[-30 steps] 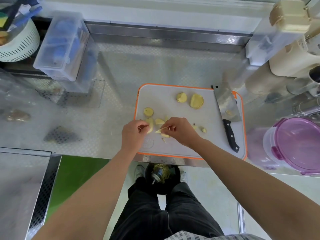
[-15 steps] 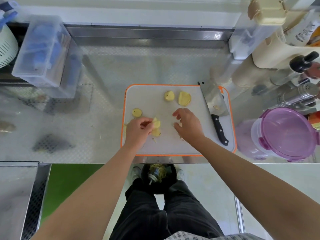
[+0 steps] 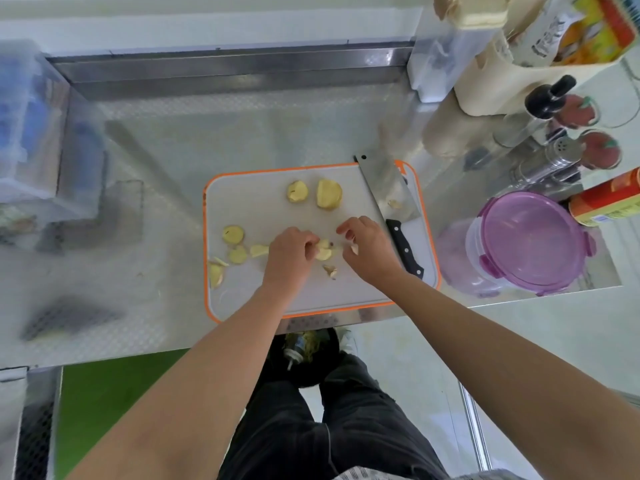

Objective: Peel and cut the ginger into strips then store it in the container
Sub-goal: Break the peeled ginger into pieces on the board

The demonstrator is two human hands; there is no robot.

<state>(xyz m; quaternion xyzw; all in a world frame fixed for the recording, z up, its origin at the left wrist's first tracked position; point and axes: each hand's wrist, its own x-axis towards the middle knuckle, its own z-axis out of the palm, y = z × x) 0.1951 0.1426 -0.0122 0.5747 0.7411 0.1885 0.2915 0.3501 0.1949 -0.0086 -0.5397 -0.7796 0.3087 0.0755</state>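
While beside the cleaver (image 3: 385, 188), fingers of left hand (image 3: 289, 253) and right hand (image 3: 370, 250), each pinching ginger slices (image 3: 325, 254).

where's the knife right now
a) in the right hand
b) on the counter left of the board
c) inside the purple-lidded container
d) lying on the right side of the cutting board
d: the knife lies flat on the right side of the cutting board, its handle untouched beside the right hand, while the left hand pinches ginger pieces.
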